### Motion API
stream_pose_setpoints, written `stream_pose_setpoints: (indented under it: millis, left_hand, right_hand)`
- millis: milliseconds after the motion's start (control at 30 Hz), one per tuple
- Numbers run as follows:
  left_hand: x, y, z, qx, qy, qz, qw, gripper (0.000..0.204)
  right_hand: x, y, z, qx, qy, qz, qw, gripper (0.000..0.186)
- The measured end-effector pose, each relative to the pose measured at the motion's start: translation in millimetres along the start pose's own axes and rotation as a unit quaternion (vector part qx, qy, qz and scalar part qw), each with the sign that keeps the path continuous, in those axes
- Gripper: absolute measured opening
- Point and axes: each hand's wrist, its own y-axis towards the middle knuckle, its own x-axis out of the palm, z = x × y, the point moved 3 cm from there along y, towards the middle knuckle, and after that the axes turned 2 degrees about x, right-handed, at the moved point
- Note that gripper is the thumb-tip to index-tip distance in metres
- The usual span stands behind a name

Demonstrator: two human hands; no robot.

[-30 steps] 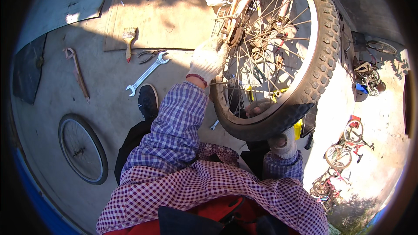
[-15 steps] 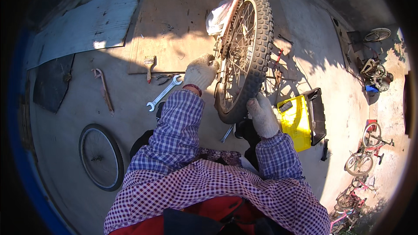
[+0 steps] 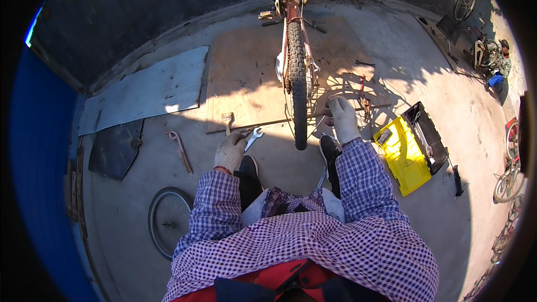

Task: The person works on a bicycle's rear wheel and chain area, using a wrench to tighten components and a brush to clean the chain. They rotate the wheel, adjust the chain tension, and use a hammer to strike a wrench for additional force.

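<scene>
A bicycle stands in front of me, its knobbly rear tyre [image 3: 300, 78] facing me almost edge-on. My right hand [image 3: 343, 118], in a pale work glove, is just right of the wheel and apart from it. Its fingers are loosely bent and spread, with nothing visible between them. My left hand [image 3: 229, 152], also gloved, hangs left of the wheel, fingers loosely bent. Beside it on the floor lies an open-ended wrench [image 3: 253, 139], partly covered by the hand. A paintbrush [image 3: 227, 120] lies just beyond that hand.
At the right is an open toolbox with a yellow lid [image 3: 404, 154]. A loose wheel [image 3: 169, 223], a rusty tool [image 3: 180, 152] and a dark sheet [image 3: 116, 148] lie left. Brown board [image 3: 235, 61] spreads under the bicycle. Another person [image 3: 502, 59] is at far right.
Both hands have come away from the wheel, the left moving leftward. The wheel now appears upright and edge-on instead of tilted. My view has shifted, showing more of the wall.
</scene>
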Motion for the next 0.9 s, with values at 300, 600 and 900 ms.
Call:
stream_pose_setpoints:
  millis: [300, 600, 900]
  left_hand:
    - [8.0, -23.1, -26.1, -0.042, -0.077, 0.076, 0.993, 0.045]
    - [19.0, -10.1, 11.7, 0.000, -0.071, 0.114, 0.991, 0.047]
    - [47.6, 40.6, 3.3, 0.060, -0.190, 0.104, 0.974, 0.047]
  right_hand:
    - [-51.3, -29.7, 12.2, 0.005, 0.022, 0.118, 0.993, 0.043]
    - [-59.6, -22.2, 11.8, 0.023, 0.039, 0.108, 0.993, 0.036]
    - [-54.1, -21.1, 32.2, -0.013, -0.012, 0.096, 0.995, 0.030]
